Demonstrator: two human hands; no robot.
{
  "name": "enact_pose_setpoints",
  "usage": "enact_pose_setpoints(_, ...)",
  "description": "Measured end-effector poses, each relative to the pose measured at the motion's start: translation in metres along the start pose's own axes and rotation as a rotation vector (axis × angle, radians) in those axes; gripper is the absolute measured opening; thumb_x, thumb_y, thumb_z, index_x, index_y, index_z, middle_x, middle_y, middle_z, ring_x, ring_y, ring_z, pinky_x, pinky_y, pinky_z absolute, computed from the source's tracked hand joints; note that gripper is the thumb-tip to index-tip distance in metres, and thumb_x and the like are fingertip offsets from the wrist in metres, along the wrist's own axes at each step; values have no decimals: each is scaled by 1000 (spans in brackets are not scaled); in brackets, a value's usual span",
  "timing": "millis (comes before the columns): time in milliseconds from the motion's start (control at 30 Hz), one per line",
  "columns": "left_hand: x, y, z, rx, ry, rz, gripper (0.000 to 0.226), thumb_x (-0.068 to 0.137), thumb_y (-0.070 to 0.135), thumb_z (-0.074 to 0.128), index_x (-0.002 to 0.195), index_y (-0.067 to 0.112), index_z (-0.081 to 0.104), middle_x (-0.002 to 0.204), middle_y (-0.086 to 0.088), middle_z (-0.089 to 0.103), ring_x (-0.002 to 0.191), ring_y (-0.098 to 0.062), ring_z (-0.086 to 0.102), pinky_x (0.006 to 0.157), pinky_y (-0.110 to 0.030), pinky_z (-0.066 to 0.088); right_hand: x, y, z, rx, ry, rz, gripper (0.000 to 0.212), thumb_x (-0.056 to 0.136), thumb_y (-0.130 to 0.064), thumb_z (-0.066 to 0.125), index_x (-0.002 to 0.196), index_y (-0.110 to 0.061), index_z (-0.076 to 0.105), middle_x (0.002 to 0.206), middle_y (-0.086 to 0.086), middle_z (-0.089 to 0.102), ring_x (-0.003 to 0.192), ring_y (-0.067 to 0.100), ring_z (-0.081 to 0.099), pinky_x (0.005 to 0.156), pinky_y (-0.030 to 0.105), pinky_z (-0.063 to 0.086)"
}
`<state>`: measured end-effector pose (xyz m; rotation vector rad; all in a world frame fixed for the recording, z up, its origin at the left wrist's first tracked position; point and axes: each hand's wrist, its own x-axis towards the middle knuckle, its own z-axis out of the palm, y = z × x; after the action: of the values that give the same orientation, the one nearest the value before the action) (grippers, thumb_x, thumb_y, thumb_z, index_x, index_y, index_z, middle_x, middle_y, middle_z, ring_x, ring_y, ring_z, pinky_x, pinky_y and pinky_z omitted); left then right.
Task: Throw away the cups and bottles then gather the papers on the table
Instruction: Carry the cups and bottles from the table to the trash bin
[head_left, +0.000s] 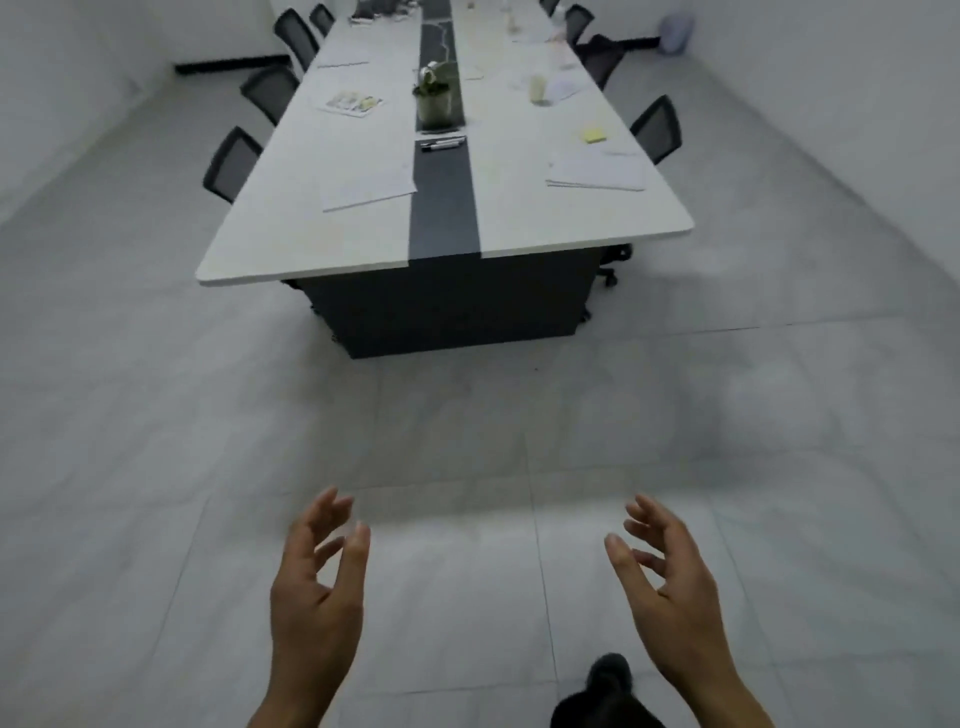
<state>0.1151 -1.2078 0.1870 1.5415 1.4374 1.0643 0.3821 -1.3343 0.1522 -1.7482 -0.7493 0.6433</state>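
A long white table with a dark centre strip stretches away ahead of me. White papers lie near its left front, and another stack of papers lies at the right front. A pale cup stands further back on the right side, with more small cups or bottles blurred at the far end. My left hand and my right hand are raised over the floor well short of the table, fingers spread and relaxed, holding nothing.
A potted plant and pens sit on the dark strip. Yellow sticky notes lie on the right side. Black chairs line both long sides. A pale bin-like object stands at the far right wall. Grey tiled floor surrounds the table.
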Motion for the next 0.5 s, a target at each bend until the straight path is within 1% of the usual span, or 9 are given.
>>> enact_pose_setpoints(67,16,20,67,-23,-33,29,44,86,38,58,130,32,54,120,12,67,109,-5,64,80,-11,51,41,13,-35,-7,52,20,47,82,-49,63,126,-46,49,124,-24,60,114,-8,57,89,24,51)
enact_pose_setpoints(100,24,30,100,-38,-52,33,43,87,35,59,130,30,54,120,11,66,111,-6,64,82,-10,51,63,20,-53,-9,70,25,47,82,-51,63,126,-47,49,124,-25,60,114,-8,57,88,23,51)
enact_pose_setpoints(133,32,40,130,-45,-79,34,42,89,32,59,131,30,53,121,12,65,112,-6,63,84,-12,51,85,26,-69,-6,84,29,46,83,-50,64,127,-46,49,124,-25,60,114,-8,57,88,23,51)
enact_pose_setpoints(200,47,66,182,-40,-144,51,42,91,30,58,132,31,50,122,13,63,114,-3,61,88,-18,49,127,31,-101,-1,106,29,46,86,-42,67,130,-38,52,125,-22,60,114,-5,58,91,25,51)
enact_pose_setpoints(233,56,79,203,-35,-167,70,44,91,33,57,133,32,49,124,14,62,115,0,59,89,-19,48,148,30,-116,-2,119,20,48,86,-41,67,131,-34,53,125,-21,60,115,-3,58,91,26,51)
enact_pose_setpoints(300,77,101,237,-26,-194,86,48,89,38,55,135,32,48,126,16,60,116,3,58,89,-19,48,187,26,-139,-4,134,3,53,83,-48,65,133,-32,53,125,-22,60,117,-1,58,90,24,50)
enact_pose_setpoints(400,112,122,280,-14,-203,88,49,88,41,56,136,33,48,127,16,59,116,3,58,89,-20,48,244,23,-163,0,135,-14,54,82,-51,64,132,-37,53,125,-25,60,118,0,59,88,21,49)
enact_pose_setpoints(500,151,121,333,-25,-201,66,48,88,36,57,135,32,48,127,13,60,116,1,59,89,-22,48,308,33,-174,8,121,1,50,82,-48,65,130,-43,52,126,-23,60,118,-1,59,88,20,51)
